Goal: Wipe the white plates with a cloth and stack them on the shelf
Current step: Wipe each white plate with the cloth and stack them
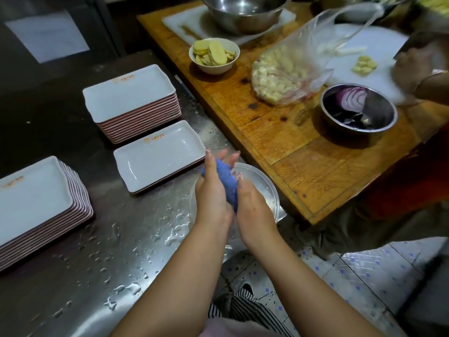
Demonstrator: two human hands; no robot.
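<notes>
Centre of frame: blue cloth (226, 183) rolled and squeezed between left hand (213, 198) and right hand (255, 203), fingers of both folded around it, held over a clear bowl (264, 183) at the wet steel surface (126, 251) edge. Nearest white plate (158, 155) just to the upper left of the hands, atop a short stack; long axis running lower left to upper right; left hand nearer. Taller plate stack (131, 98) further up-left; another stack (36, 203) at left edge. Judged step: wringing before wiping; next move leftward. Wooden table with food bowls at upper right.
</notes>
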